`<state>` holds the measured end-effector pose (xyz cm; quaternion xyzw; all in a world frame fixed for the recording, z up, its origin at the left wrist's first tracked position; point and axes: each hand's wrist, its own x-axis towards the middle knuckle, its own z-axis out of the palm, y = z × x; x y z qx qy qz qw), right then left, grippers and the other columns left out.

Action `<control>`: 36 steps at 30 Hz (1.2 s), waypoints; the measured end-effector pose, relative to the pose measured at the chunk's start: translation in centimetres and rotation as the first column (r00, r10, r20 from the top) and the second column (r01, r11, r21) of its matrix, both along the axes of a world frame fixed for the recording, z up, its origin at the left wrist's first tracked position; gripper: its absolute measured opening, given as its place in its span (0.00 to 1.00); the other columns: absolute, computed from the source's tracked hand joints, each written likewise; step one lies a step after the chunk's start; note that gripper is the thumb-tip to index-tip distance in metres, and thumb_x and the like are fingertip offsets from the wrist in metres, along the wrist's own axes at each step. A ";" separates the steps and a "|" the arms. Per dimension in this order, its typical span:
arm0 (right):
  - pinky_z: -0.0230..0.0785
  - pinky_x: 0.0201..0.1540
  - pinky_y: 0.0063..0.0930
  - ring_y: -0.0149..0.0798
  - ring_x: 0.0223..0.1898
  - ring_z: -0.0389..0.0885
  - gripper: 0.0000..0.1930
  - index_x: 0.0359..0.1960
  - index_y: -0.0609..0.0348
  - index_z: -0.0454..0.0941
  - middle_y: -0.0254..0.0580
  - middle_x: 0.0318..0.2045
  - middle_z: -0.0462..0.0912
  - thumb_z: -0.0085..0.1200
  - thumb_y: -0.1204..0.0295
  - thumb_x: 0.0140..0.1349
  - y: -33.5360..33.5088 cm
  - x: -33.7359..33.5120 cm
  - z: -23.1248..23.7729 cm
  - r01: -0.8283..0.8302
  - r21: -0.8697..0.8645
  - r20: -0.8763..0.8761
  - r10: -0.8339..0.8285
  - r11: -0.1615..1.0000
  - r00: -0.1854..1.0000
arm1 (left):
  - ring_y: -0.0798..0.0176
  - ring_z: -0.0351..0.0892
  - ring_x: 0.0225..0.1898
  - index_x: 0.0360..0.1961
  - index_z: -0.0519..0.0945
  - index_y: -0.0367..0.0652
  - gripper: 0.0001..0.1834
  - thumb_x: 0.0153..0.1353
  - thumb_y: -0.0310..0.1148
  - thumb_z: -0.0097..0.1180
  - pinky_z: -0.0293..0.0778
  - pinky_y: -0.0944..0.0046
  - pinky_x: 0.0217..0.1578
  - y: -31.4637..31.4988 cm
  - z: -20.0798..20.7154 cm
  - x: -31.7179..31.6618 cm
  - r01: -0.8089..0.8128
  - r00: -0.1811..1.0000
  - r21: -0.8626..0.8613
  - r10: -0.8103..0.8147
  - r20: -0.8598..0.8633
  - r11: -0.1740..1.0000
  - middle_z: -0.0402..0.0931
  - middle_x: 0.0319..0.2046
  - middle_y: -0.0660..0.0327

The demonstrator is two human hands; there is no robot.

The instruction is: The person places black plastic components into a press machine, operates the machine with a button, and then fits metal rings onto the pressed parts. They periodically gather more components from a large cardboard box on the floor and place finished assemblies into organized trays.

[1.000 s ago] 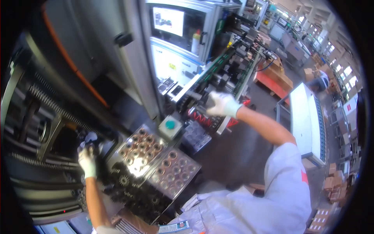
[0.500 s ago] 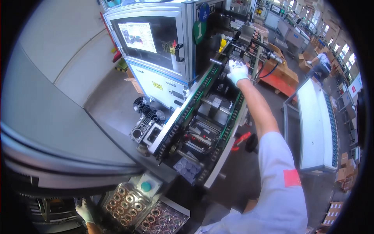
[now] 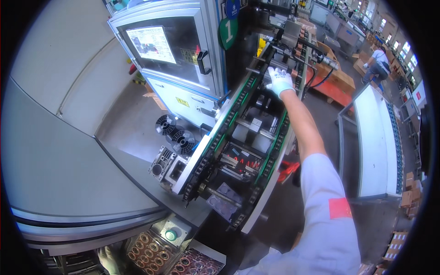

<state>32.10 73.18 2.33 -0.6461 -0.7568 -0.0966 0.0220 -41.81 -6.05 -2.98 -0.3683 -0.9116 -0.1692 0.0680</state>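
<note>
My right hand (image 3: 280, 83), in a white glove, is stretched out over the far part of a chain conveyor (image 3: 233, 107) with green guide strips. Its fingers look extended and slightly apart over metal bars, and nothing shows in them. What lies under the palm is hidden. At the lower left, my left hand (image 3: 110, 260), also gloved, is low in shadow beside a clear tray (image 3: 149, 250) of copper-coloured rings. Its fingers are dim and partly hidden by a machine edge. A second tray (image 3: 197, 263) of similar rings lies to the right.
A green push button (image 3: 171, 235) sits on a grey box behind the trays. Left of the conveyor stand a machine cabinet with a lit screen (image 3: 151, 43), black reels (image 3: 183, 141) and a metal housing (image 3: 161, 165). A white-topped rack (image 3: 378, 142) and another person (image 3: 378, 64) are at right.
The whole view has shifted a little. My right hand remains over the conveyor's far part. My left hand has moved closer to the ring tray and is now less visible.
</note>
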 end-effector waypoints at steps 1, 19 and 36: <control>0.70 0.60 0.49 0.55 0.60 0.77 0.39 0.67 0.49 0.66 0.52 0.60 0.76 0.70 0.56 0.54 0.1 -0.4 0.1 -0.010 0.002 -0.004 0.010 1.000 1.000 | 0.49 0.74 0.63 0.63 0.74 0.31 0.27 0.72 0.40 0.58 0.69 0.59 0.62 -1.2 -0.6 0.2 0.025 0.981 -0.066 -0.038 -0.191 0.997 0.70 0.66 0.42; 0.58 0.71 0.48 0.58 0.66 0.67 0.29 0.63 0.56 0.73 0.57 0.63 0.71 0.61 0.63 0.61 -27.1 -9.4 2.4 -0.476 0.290 -0.499 0.556 0.830 0.665 | 0.39 0.82 0.50 0.68 0.71 0.41 0.26 0.70 0.34 0.51 0.79 0.49 0.49 1.4 -0.4 4.1 -0.096 0.963 -0.382 -0.011 -0.271 0.919 0.73 0.62 0.39; 0.76 0.46 0.38 0.45 0.44 0.84 0.20 0.57 0.53 0.78 0.44 0.49 0.82 0.59 0.62 0.64 -70.4 -39.2 6.1 -0.987 0.116 -0.541 0.827 -0.110 -0.155 | 0.40 0.76 0.61 0.64 0.73 0.33 0.24 0.68 0.26 0.46 0.70 0.50 0.64 -27.8 9.9 12.7 -0.317 0.922 0.047 0.320 -0.219 0.947 0.74 0.62 0.41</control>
